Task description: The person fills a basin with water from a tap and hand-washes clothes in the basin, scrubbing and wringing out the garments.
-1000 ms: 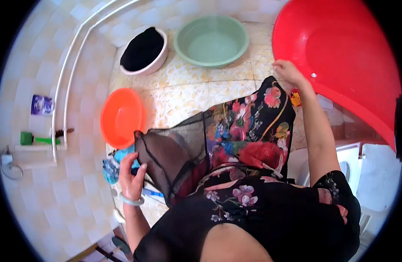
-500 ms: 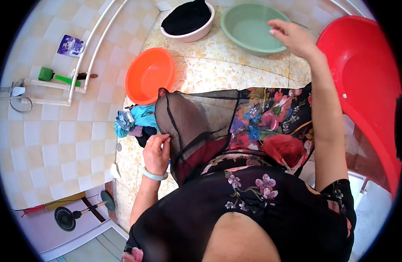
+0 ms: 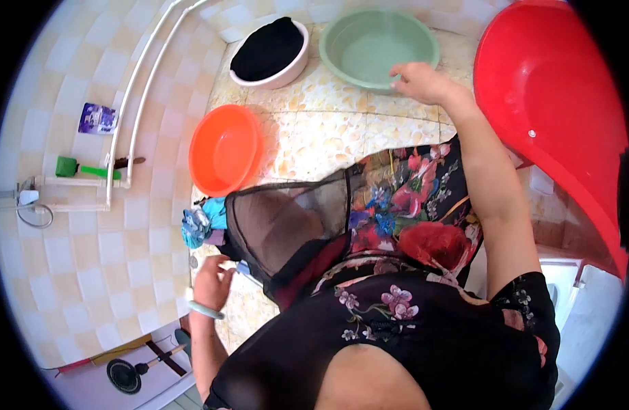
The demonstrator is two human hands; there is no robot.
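Note:
My right hand (image 3: 424, 83) reaches forward over the near rim of a light green basin (image 3: 342, 67), fingers loosely bent and apart, with nothing in them. I cannot tell whether it touches the rim. My left hand (image 3: 213, 283), with a pale bangle (image 3: 205, 311) at the wrist, hangs open beside the edge of my sheer black floral skirt (image 3: 280, 225), holding nothing. Just ahead of it lies a small heap of clothes (image 3: 204, 224), blue and dark. An orange basin (image 3: 226, 152) stands beyond that heap.
Farther off, a pale pink basin (image 3: 287, 72) holds black cloth (image 3: 270, 51). A large red tub (image 3: 553, 102) takes up the right side. White pipes (image 3: 125, 102), a green brush (image 3: 99, 172) and a purple pouch (image 3: 97, 118) are along the tiled left wall. A black plunger-like tool (image 3: 124, 376) lies lower left.
My left hand has moved away from the skirt edge, back and to the left. My right hand stays by the green basin, nearer its front rim. The view has shifted a little.

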